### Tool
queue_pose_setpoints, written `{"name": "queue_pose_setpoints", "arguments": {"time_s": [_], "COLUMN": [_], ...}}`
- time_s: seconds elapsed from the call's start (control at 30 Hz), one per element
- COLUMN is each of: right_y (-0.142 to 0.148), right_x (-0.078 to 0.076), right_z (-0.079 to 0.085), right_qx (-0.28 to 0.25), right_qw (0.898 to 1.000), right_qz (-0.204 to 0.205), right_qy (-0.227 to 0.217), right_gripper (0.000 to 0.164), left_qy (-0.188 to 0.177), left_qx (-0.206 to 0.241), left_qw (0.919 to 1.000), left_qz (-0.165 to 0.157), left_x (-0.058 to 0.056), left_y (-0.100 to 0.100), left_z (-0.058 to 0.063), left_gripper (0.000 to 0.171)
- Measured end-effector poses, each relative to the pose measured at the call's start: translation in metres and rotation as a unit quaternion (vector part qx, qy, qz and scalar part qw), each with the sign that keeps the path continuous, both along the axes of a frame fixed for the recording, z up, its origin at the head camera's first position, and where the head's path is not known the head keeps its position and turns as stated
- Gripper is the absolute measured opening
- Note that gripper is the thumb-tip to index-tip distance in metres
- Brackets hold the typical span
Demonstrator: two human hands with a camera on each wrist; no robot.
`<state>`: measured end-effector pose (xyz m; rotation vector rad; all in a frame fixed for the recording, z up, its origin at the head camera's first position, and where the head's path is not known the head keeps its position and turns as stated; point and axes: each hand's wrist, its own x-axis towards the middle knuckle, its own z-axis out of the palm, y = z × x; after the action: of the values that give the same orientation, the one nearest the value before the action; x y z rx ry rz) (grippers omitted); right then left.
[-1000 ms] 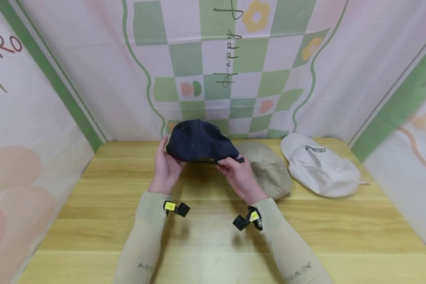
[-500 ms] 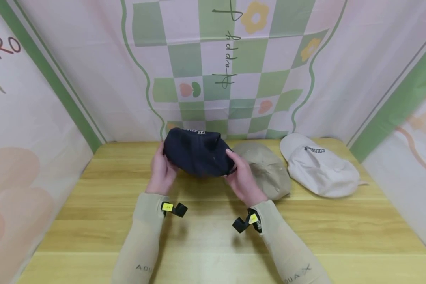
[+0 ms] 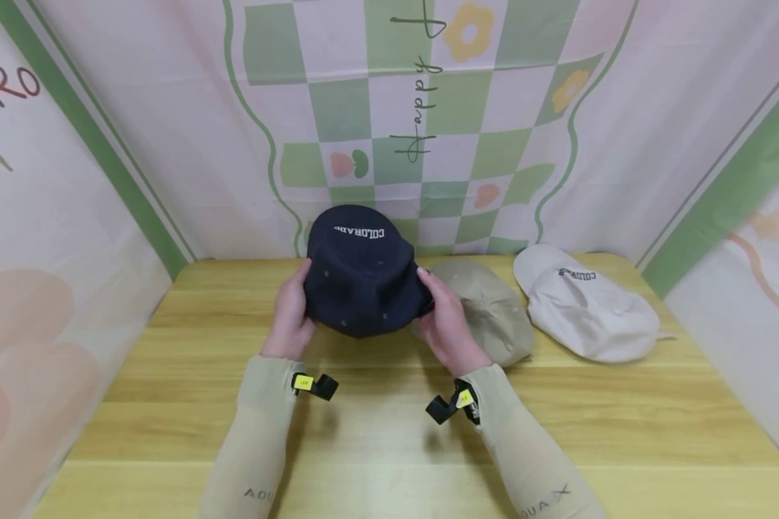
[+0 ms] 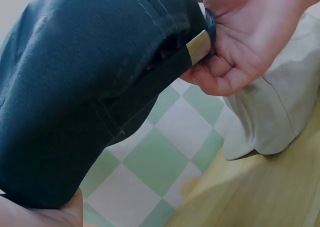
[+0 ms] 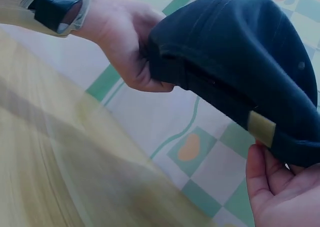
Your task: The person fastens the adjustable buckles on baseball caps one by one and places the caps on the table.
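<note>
A navy baseball cap (image 3: 363, 281) with white "COLORADO" lettering is held above the table, its crown toward the head camera and its lettered end away. My left hand (image 3: 290, 313) grips the cap's left side, thumb along the edge and fingers mostly hidden beneath. On the opposite side my right hand (image 3: 448, 321) holds the rim, thumb on top. The left wrist view shows a dark back strap (image 4: 150, 79) with a metal buckle (image 4: 198, 47) close to the right fingers. That buckle (image 5: 262, 128) also appears in the right wrist view.
A khaki cap (image 3: 493, 310) lies on the wooden table (image 3: 376, 447), right behind my right hand. Farther right rests an off-white cap (image 3: 587, 313) with dark lettering. A checkered fabric backdrop (image 3: 337, 108) hangs along the table's far edge.
The navy cap has tipped in my hands, so its crown top and white lettering now face the head camera. My right thumb has shifted up onto the cap's side. The other caps stayed put.
</note>
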<state>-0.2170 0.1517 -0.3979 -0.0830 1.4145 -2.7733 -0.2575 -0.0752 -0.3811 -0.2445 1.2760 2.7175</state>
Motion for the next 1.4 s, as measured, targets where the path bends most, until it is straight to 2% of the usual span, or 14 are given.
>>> {"name": "queue_pose_setpoints", "arguments": {"time_s": [0.2,0.3,0.4,0.5,0.6,0.73,0.87,1.07,1.27,1.4], "right_y": [0.004,0.005,0.007,0.008,0.008,0.009,0.011,0.011,0.008,0.005], "right_x": [-0.003,-0.005,-0.006,-0.007,-0.007,-0.006,-0.006,-0.002,0.000,0.000], "right_z": [0.002,0.004,0.006,0.007,0.009,0.012,0.014,0.017,0.019,0.017], "right_qx": [0.017,0.017,0.016,0.013,0.027,0.051,0.076,0.122,0.189,0.235], "right_qw": [0.999,0.999,0.998,0.998,0.998,0.996,0.995,0.990,0.977,0.966], "right_qz": [-0.036,-0.045,-0.055,-0.059,-0.065,-0.072,-0.071,-0.071,-0.091,-0.096], "right_qy": [-0.012,-0.024,-0.028,-0.014,-0.006,-0.002,0.003,0.012,0.038,0.044], "right_gripper": [0.035,0.049,0.054,0.047,0.045,0.044,0.043,0.042,0.042,0.041], "left_qy": [0.008,0.015,0.021,0.031,0.050,0.084,0.107,0.134,0.150,0.148], "left_qx": [-0.025,-0.036,-0.046,-0.060,-0.079,-0.120,-0.169,-0.221,-0.270,-0.282], "left_qw": [0.9995,0.9988,0.9983,0.9974,0.9951,0.9888,0.9799,0.9660,0.9509,0.9475], "left_qz": [-0.019,-0.028,-0.028,-0.027,-0.032,-0.027,-0.005,0.003,-0.012,-0.022], "left_x": [0.004,0.005,0.006,0.006,0.005,0.004,0.004,0.006,0.010,0.013], "left_y": [-0.001,-0.001,-0.001,-0.001,-0.002,-0.003,-0.005,-0.007,-0.006,-0.006], "left_z": [0.000,0.001,0.001,0.000,-0.001,-0.002,-0.001,-0.001,-0.001,-0.003], "left_gripper": [0.030,0.032,0.030,0.029,0.034,0.043,0.043,0.045,0.040,0.037]}}
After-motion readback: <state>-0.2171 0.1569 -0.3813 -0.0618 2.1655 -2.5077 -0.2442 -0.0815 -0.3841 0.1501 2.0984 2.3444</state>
